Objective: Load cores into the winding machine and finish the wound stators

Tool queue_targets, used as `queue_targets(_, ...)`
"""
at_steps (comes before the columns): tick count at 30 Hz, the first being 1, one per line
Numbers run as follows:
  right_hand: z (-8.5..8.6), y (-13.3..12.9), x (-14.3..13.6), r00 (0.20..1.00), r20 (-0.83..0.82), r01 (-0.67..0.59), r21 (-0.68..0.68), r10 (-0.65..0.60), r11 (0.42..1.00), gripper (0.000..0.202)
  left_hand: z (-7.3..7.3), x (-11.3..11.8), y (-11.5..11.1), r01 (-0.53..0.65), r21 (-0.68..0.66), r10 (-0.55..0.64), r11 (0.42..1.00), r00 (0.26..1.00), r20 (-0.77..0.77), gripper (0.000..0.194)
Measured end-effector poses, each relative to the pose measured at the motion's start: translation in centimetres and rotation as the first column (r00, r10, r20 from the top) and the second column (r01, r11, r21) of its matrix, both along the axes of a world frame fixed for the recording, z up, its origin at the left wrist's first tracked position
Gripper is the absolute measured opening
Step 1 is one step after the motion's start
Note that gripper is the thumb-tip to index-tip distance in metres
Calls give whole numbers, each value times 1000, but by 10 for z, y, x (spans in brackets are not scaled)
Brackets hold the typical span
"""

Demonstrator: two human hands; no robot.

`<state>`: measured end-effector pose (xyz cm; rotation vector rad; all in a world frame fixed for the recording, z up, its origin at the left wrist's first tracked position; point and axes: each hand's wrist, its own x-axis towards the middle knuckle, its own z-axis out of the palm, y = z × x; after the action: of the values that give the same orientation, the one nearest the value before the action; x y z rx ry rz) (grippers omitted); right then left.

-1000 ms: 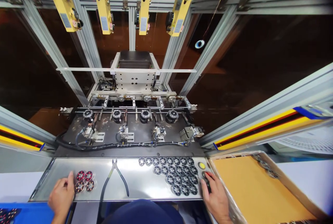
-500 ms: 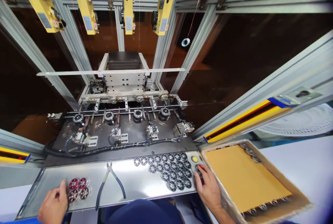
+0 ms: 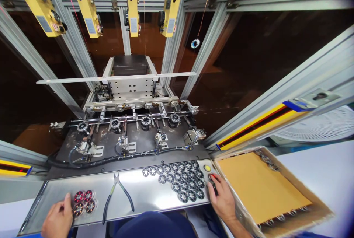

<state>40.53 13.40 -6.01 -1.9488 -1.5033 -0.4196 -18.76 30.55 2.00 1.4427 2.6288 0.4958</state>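
At the left end of the metal tray (image 3: 149, 201), my left hand (image 3: 57, 219) rests with its fingers curled and thumb stretched up; what lies under the fingers is hidden. Close beside it are several small round wound cores (image 3: 87, 195) with red or copper-coloured wire. My right hand (image 3: 222, 199) lies at the tray's right end, fingers loosely spread over dark control buttons, the index finger on one with a red mark (image 3: 211, 176). A yellow button (image 3: 207, 168) sits just above that finger. Left of this hand, several unwound black-and-silver cores (image 3: 184, 185) lie in rows.
Green-and-black cutters (image 3: 118, 193) lie mid-tray. Behind stands a machine with several round holders (image 3: 146, 121) and metal clamps (image 3: 162, 140). Yellow wire tensioners (image 3: 133, 11) hang above. At right are a carton (image 3: 318, 208) with a yellow-brown sheet over cores, and a yellow sensor bar (image 3: 254, 123).
The view has shifted slightly. Both hands stay in the same places, and the cores, cutters and machine show no visible movement.
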Motion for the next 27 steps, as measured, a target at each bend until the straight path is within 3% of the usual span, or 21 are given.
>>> queue_targets(27,1,1,-1,1000,-27,11,-11,-11,1000,39,-3,-2,1,0,-4,0,1000,1000,3,38)
